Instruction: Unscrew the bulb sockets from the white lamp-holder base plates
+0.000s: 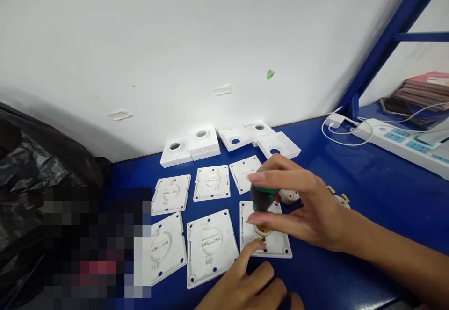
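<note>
My right hand (301,202) is closed round the stubby black and green handle of a screwdriver (262,198), thumb and fingers on either side. The handle stands upright over a round white part with a brass centre (263,229), on a square white plate (277,249). The screwdriver's tip is hidden. My left hand (250,279) lies in front, its index finger stretched out and touching a small brass tab (260,239) at the round part's near edge. Its other fingers are loosely bent, apart from the index finger, with nothing visible in them.
Several square white plates (212,247) lie in rows to the left. White covers with round holes (204,144) stand along the wall. Beyond my right hand are a round white piece (289,196) and brass strips (342,200). A power strip (403,144) with cables lies right; black plastic (52,155) left.
</note>
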Available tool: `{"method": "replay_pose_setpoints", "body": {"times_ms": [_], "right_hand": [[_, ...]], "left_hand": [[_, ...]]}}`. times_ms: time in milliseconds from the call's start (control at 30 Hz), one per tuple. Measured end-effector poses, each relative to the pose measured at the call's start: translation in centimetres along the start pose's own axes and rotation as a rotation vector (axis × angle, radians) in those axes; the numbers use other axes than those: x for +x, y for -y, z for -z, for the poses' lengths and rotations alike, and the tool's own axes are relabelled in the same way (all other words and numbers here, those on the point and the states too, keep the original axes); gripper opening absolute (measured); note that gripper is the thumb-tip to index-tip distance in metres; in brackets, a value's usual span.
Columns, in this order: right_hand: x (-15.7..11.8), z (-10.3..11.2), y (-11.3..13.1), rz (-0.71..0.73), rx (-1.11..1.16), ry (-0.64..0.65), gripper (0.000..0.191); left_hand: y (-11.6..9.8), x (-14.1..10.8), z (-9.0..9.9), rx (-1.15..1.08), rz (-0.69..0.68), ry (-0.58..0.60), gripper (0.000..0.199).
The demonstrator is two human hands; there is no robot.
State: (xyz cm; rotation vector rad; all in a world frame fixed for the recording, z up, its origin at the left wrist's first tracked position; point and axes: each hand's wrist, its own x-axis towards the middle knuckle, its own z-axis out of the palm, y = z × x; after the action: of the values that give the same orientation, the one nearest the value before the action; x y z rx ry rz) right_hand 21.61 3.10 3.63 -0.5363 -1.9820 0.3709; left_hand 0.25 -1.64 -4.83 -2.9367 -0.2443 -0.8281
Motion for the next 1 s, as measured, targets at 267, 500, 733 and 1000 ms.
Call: {"method": "replay_pose_setpoints", "body": {"times_ms": [267, 500, 733, 1000], "right_hand": [[0.0, 0.4, 0.5, 0.023, -0.085, 0.072, 0.047], [0.2, 1.2, 0.7, 0.011, -0.219, 0.021, 0.051], [0.5, 1.1, 0.9, 0.051, -0.349, 0.029, 0.037], [0.3, 1.1, 0.6, 0.058, -0.314, 0.007, 0.04]], "left_hand": [[-0.1, -0.6, -0.7, -0.001, -0.009, -0.003, 0.014], [-0.1, 0.1, -1.8, 0.023, -0.002, -0.152, 0.029], [0.3, 0.5, -1.0, 0.071, -0.016, -0.097, 0.035], [0.2, 0.4, -0.9, 0.041, -0.012, -0.104, 0.028]]}}
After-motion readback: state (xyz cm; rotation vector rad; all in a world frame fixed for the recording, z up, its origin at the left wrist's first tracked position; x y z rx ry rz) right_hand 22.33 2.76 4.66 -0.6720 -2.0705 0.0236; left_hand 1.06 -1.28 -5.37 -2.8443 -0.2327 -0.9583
